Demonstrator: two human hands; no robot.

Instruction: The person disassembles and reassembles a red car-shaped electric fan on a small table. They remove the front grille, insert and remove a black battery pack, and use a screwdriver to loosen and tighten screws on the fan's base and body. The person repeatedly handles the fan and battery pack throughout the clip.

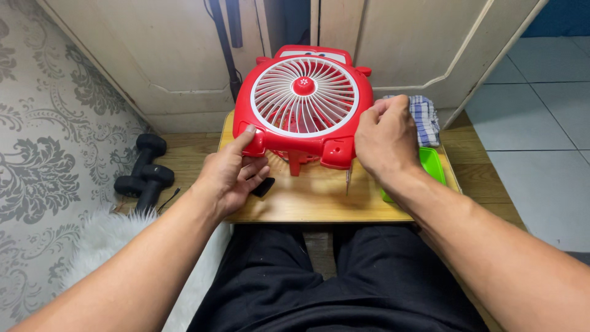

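Black dumbbells (144, 172) on floor at far left. Left hand (230, 175) clasping lower left corner of red car-shaped fan (304, 101), upright on small wooden table (307, 203). Right hand (384, 141) pinching right edge. Probably light, rigid plastic; white grille likely fragile, so corners best for gripping. Green tray (432, 165) beside: contents hidden.

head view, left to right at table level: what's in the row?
Black dumbbells → left hand → red fan → right hand → checked cloth. The green tray sits under the right hand, so it is left out.
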